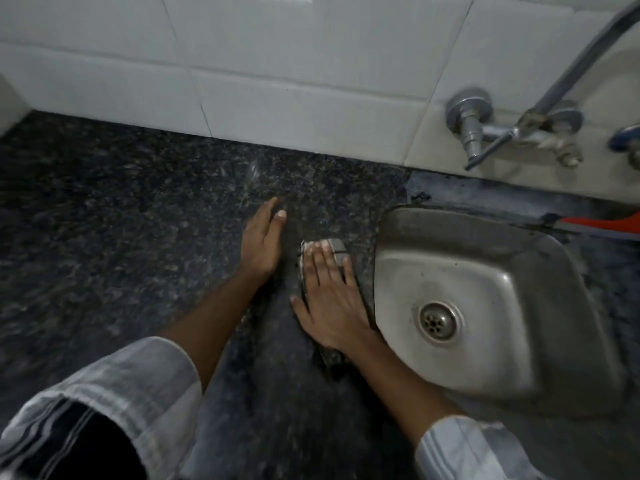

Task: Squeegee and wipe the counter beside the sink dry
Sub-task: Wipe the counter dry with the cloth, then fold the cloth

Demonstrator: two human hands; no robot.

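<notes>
A dark speckled granite counter [138,209] runs left of a steel sink [485,271]. My right hand [329,296] lies flat with straight fingers on a folded grey-white cloth [334,245], pressing it to the counter right beside the sink's left rim. Most of the cloth is hidden under the hand; a dark end shows near my wrist. My left hand [261,237] is just left of it with straight fingers, edge down on the counter, holding nothing. An orange-red squeegee [602,225] lies behind the sink at the right edge.
A white tiled wall [277,81] backs the counter. Metal taps and a pipe [485,133] stick out of the wall above the sink. The sink drain [438,320] is uncovered. A pale object [7,105] stands at the far left edge.
</notes>
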